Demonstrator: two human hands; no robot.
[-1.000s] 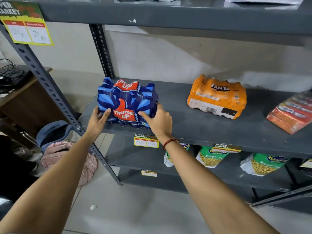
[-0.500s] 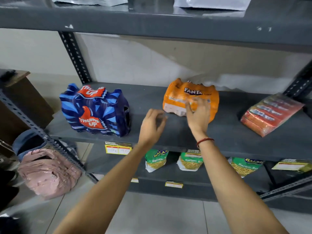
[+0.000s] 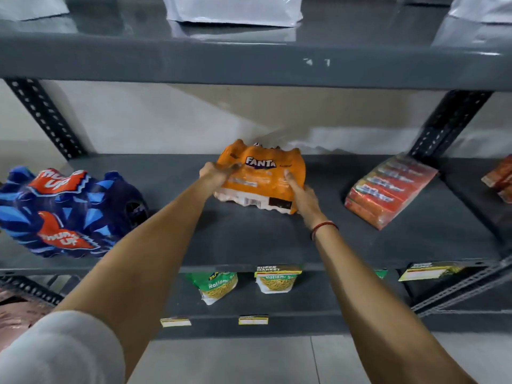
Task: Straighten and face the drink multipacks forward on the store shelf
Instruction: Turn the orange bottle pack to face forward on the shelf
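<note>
An orange Fanta multipack [image 3: 261, 180] lies in the middle of the grey shelf [image 3: 249, 239], set back from the front edge, its label and barcode toward me. My left hand [image 3: 217, 174] grips its left end and my right hand [image 3: 300, 194] grips its right front corner. A blue Thums Up multipack [image 3: 66, 212] stands at the shelf's left end, logo facing forward, with no hand on it.
A red shrink-wrapped multipack [image 3: 388, 189] lies at an angle to the right, another red pack [image 3: 501, 178] at the far right edge. Snack bags [image 3: 219, 285] sit on the shelf below. White bags [image 3: 232, 9] rest on the upper shelf. Slotted uprights [image 3: 448, 123] frame the bay.
Both hands left the Thums Up pack, moved right and closed on the two ends of the Fanta pack. The view shifted right.
</note>
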